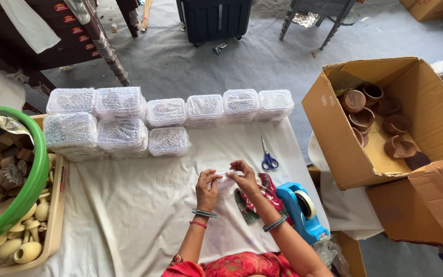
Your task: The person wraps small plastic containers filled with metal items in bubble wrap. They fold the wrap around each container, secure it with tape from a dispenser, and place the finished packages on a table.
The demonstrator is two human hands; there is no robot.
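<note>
My left hand (206, 189) and my right hand (245, 177) are raised together over a white cloth-covered table (144, 215). Between their fingertips they pinch a small clear, whitish piece (226, 176); what it is I cannot tell. Under my right wrist lies a red and green patterned cloth (255, 200). A blue tape dispenser (301, 208) rests just right of my right forearm. Blue-handled scissors (268, 158) lie beyond my right hand.
Several clear lidded plastic boxes (124, 120) with silvery contents are stacked along the table's far edge. A green tub (29, 182) and a beige tray (52, 220) of small clay pieces stand at left. An open cardboard box (426, 107) holds brown clay pots at right.
</note>
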